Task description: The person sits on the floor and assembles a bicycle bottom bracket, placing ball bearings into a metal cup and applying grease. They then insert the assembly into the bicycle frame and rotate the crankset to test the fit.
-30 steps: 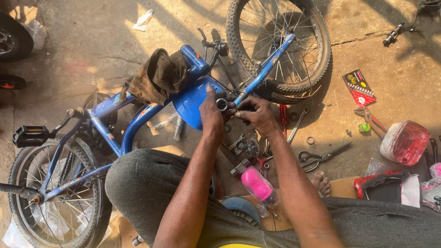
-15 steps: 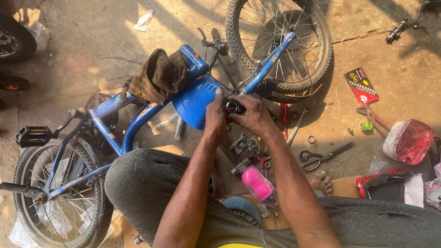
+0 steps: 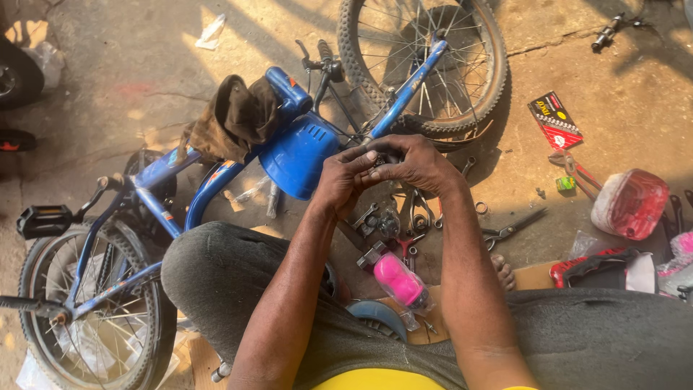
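Pinched between the fingertips of both hands, just above the lying blue bicycle (image 3: pixel 209 184): a small dark metal part (image 3: pixel 380 154), mostly hidden by the fingers, so not possible to name more exactly. Left hand (image 3: pixel 345 177) curled around it from the near side, thumb and first fingers pressing. Right hand (image 3: pixel 415 162) closed over it from the far side, fingers bent tight on the same piece. To judge from this grip, in the middle of fitting or turning the small piece by hand, not yet set down and not yet put on the bicycle. For a next move, need of a firm pinch by one hand while the other lets go, and of care not to drop the piece among the tools below. Just beside the hands, on the left, a blue plastic guard (image 3: pixel 299 155), and past it a brown rag (image 3: pixel 234 119) draped over the frame. Beyond the hands, the front wheel (image 3: pixel 498 72) flat on the concrete floor (image 3: pixel 108 72). Under the wrists, spanners (image 3: pixel 419 209) and loose metal bits, then a pink bottle (image 3: pixel 398 280) near the knees. To the right, scissors (image 3: pixel 512 230), a red and black packet (image 3: pixel 554 119) and a red plastic container (image 3: pixel 632 204). Far left, a black pedal (image 3: pixel 43 220) and the rear wheel (image 3: pixel 155 325).
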A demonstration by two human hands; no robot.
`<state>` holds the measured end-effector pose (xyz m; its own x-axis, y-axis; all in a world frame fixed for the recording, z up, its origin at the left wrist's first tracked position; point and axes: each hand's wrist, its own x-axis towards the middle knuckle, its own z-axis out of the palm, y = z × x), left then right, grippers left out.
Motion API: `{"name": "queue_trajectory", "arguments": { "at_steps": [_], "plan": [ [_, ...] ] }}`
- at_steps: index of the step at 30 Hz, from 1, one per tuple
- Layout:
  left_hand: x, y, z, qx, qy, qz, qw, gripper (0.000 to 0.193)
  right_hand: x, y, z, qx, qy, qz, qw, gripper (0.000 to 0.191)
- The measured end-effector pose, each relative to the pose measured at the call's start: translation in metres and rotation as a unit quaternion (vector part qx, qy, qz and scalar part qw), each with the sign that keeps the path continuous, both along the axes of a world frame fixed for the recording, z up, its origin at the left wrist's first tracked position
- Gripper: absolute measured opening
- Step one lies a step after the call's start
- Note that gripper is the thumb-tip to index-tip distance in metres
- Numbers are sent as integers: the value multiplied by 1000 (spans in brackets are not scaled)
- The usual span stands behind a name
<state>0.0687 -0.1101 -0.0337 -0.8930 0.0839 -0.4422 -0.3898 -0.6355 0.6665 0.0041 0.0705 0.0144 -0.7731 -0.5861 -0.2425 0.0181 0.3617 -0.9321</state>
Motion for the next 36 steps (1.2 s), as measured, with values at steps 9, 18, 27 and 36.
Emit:
{"name": "queue_trajectory", "arguments": {
  "at_steps": [9,18,27,36],
  "plan": [
    [18,-8,-6,21,-63,116,991,47,-28,12,-39,-272,-247,-399,840,19],
    [47,-33,-43,-188,-155,208,947,48,37,0,-54,-384,-292,-215,849,58],
    [62,-25,-76,-280,-175,180,926,47,50,-19,-67,-368,-180,-200,890,51],
    [60,-26,-84,-132,-185,214,950,37,52,-22,-68,-314,-151,-217,912,48]
  ]
}}
